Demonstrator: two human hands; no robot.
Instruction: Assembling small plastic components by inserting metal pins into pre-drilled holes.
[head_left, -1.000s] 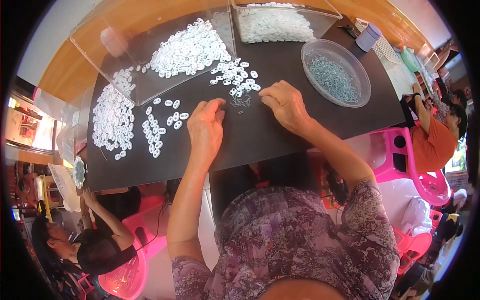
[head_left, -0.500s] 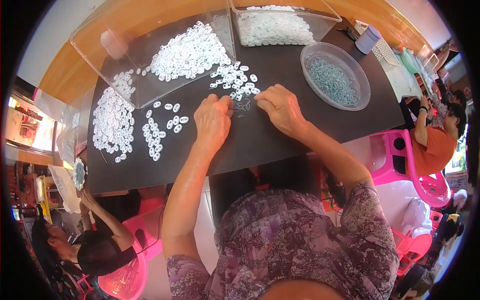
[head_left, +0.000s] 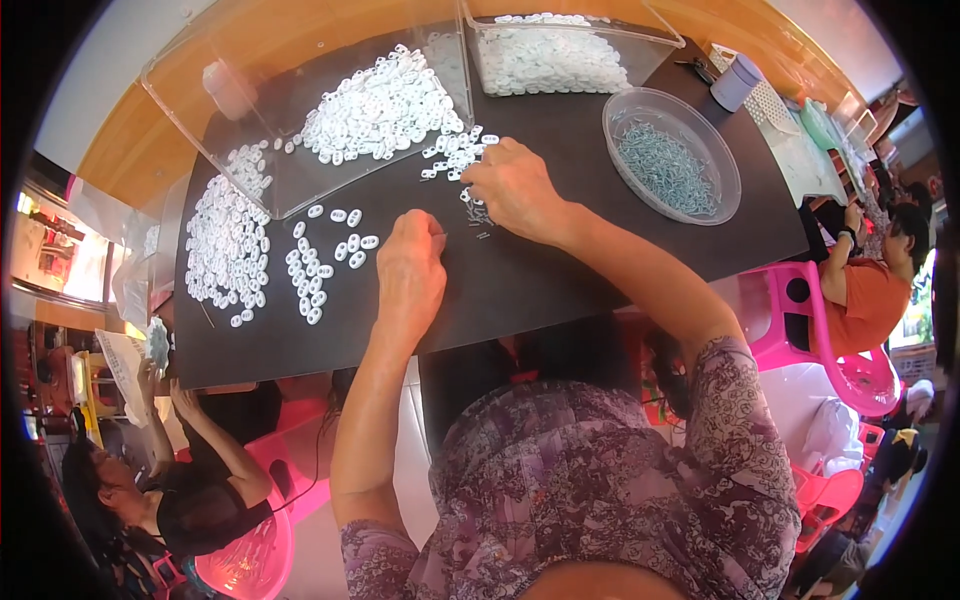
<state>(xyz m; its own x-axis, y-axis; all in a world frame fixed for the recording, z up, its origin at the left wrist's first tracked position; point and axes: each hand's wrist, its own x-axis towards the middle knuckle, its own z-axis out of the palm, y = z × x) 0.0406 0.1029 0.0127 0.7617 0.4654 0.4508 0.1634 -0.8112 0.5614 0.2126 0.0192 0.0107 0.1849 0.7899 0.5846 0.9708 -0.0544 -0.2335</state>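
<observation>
Showing curled fingers, the left hand [head_left: 410, 268] at eleven o'clock sits apart from the right hand [head_left: 517, 190] at twelve, which bends over thin grey metal pins [head_left: 478, 216] and a scatter of white ovals [head_left: 455, 158]; what either pinches I cannot tell. At ten lies a loose group of smooth, two-holed ovals [head_left: 310, 282], long axes at mixed angles, some tilted toward two. Farther off stand a round translucent bowl [head_left: 722, 165] of pins at one and a clear bin [head_left: 340, 188] at eleven.
</observation>
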